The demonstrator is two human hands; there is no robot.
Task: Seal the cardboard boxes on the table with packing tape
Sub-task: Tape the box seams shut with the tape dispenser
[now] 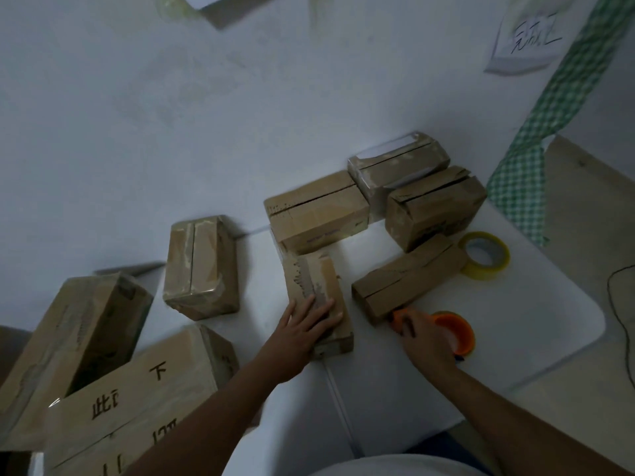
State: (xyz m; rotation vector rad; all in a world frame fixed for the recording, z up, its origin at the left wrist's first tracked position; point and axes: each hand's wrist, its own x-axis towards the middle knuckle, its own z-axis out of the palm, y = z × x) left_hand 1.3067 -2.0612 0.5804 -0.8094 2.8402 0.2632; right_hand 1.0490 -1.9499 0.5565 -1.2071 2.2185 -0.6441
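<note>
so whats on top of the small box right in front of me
Your left hand lies flat on the small box, fingers straight, covering its near end. Beyond the fingers runs a torn strip of old tape. Whether the seam under the hand is taped is hidden.

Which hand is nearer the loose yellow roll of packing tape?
Right. The right hand grips an orange tape dispenser below the yellow roll of packing tape; the left hand presses flat on a small cardboard box farther left.
</note>
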